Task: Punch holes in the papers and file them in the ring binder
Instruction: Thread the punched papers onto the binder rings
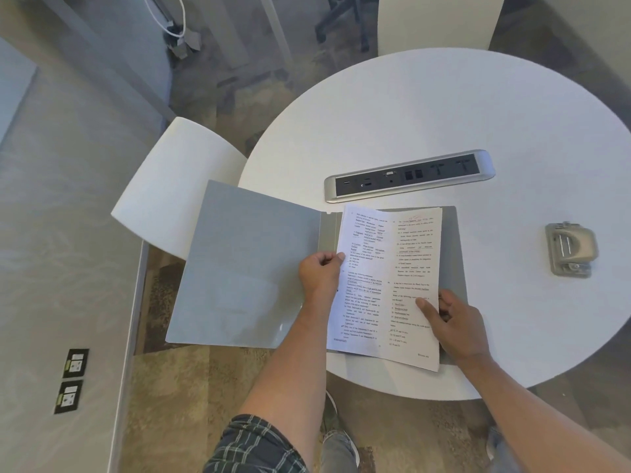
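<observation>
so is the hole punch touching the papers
Apart. The head view shows the hole punch alone on the table, with bare white tabletop between it and the papers.

Round white table (pixel 444 107) with silver power strip (pixel 409 175) set in top. White chair (pixel 170 186) just beside table's left edge. Patterned carpet (pixel 191 377) below. Floor sockets (pixel 71 380) at lower left.

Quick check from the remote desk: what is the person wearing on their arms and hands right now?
Both the left hand and the right hand are bare: no gloves, rings or watch show. Both forearms are uncovered too. The only clothing on an arm is a short plaid sleeve, dark with light check lines, on the left upper arm. The right upper arm is out of frame.
</observation>
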Motion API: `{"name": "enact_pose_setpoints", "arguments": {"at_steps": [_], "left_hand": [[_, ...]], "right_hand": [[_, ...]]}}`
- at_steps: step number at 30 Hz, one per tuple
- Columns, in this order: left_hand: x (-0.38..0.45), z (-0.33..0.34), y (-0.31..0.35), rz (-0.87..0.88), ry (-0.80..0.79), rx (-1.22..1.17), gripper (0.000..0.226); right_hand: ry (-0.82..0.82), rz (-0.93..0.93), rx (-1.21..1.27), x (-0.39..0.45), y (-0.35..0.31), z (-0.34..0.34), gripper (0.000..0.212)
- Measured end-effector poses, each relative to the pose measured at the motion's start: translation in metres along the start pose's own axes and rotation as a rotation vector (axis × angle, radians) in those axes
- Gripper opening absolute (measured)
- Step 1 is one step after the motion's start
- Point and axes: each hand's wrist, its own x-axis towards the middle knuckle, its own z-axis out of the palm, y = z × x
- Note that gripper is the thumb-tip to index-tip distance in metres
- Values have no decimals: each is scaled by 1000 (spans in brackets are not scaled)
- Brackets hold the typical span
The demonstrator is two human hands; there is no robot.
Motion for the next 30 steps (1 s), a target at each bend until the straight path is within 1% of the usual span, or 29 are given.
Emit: {"name": "enact_pose_setpoints", "arguments": {"at_steps": [1, 2, 4, 7, 12, 17, 20, 22, 26, 30], "left_hand": [[0, 0, -1, -7, 6, -3, 13], [1, 0, -3, -12, 9, -9, 13], [2, 0, -5, -17, 13, -28, 13], [1, -1, -5, -31, -5, -60, 13], [1, -1, -2, -110, -33, -140, 16], [-3, -3, 0, -161, -33, -232, 5], [-5, -1, 1, -171, -22, -260, 9], [-5, 1, 2, -159, -28, -270, 13], [-8, 3, 2, -139, -22, -258, 10], [-6, 6, 2, -176, -3, -288, 8]], "right_hand": [[7, -3, -6, 0, 0, 0, 61], [13, 3, -6, 0, -2, 0, 55], [18, 21, -6, 0, -4, 1, 35], [13, 40, -4, 1, -2, 2, 24], [21, 47, 27, 1, -7, 0, 26], [31, 21, 84, -2, -6, -1, 25], [23, 7, 100, -3, -7, -1, 27], [17, 13, 105, -3, -7, -1, 20], [10, 23, 114, -2, -7, -1, 12], [14, 18, 118, -3, -9, -2, 10]]}}
